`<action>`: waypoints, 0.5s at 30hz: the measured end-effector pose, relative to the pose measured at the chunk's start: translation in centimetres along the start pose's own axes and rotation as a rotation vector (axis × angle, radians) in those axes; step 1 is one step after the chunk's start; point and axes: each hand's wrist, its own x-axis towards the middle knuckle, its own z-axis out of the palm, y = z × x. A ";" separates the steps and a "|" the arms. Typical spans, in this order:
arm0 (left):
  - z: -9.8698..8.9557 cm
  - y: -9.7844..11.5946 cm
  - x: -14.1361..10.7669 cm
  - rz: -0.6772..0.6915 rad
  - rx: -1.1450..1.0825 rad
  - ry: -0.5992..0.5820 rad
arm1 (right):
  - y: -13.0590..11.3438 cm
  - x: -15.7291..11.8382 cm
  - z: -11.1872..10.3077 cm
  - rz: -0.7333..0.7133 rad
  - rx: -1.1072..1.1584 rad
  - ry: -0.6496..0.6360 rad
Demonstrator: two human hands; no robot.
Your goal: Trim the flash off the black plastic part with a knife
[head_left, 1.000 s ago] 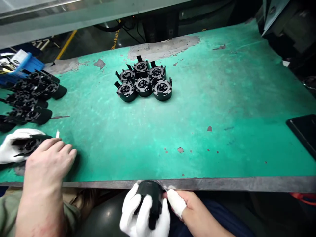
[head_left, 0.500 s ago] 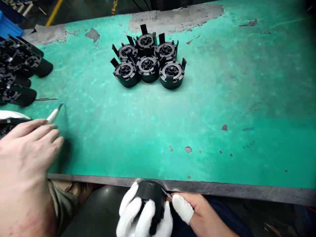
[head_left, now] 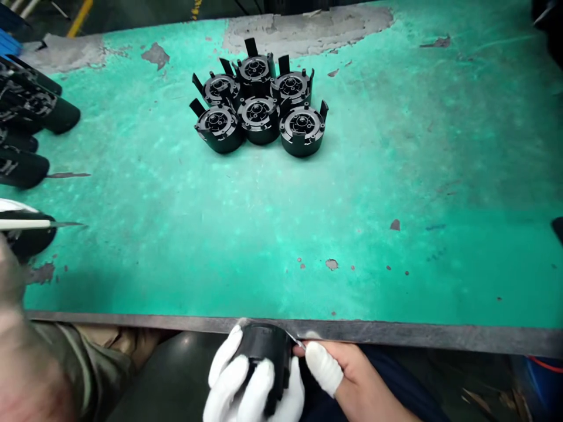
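At the table's front edge, my left hand (head_left: 250, 381) in a white glove is wrapped round a black cylindrical plastic housing (head_left: 264, 343). My right hand (head_left: 338, 369), with a white cover on its thumb, pinches a thin metal blade (head_left: 295, 340). That blade's tip lies against the housing's upper right side; its handle is hidden in my hand. Several similar black housings (head_left: 259, 117) stand grouped on the green table (head_left: 352, 193), their round ribbed faces up and tabs sticking up.
At the left, a co-worker's blurred hand (head_left: 11, 287) is by a white-handled knife (head_left: 35, 224), near another black housing (head_left: 39, 240). More black housings (head_left: 57, 114) lie stacked behind. A dark edge strip (head_left: 396, 337) runs along the table front. A blue container (head_left: 545, 387) stands lower right.
The co-worker's hand and knife have moved left and turned. The view has shifted slightly. My hands keep nearly the same hold on the housing and the blade.
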 end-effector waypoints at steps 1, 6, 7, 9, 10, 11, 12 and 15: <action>0.2 0.2 0.2 0.001 -0.029 0.035 | -0.1 0.0 0.0 -0.007 -0.003 -0.004; 0.6 0.0 0.0 0.022 -0.065 0.102 | -0.7 0.4 -0.2 -0.045 -0.012 -0.045; 0.6 -0.2 -0.2 0.030 -0.069 0.109 | -0.7 0.5 -0.2 -0.052 -0.011 -0.056; 0.6 -0.4 -0.6 0.023 -0.073 0.103 | -0.8 0.7 -0.2 -0.062 -0.010 -0.074; 0.5 -0.5 -0.7 0.013 -0.071 0.092 | -0.8 0.7 -0.2 -0.063 -0.009 -0.076; 0.4 -0.6 -0.8 0.005 -0.067 0.081 | -0.7 0.7 -0.2 -0.059 -0.009 -0.074; 0.4 -0.7 -0.8 0.009 -0.059 0.076 | -0.6 0.6 -0.2 -0.051 -0.009 -0.071; 0.2 -0.9 -0.6 0.062 -0.052 0.065 | -0.2 0.4 -0.1 0.000 -0.015 -0.065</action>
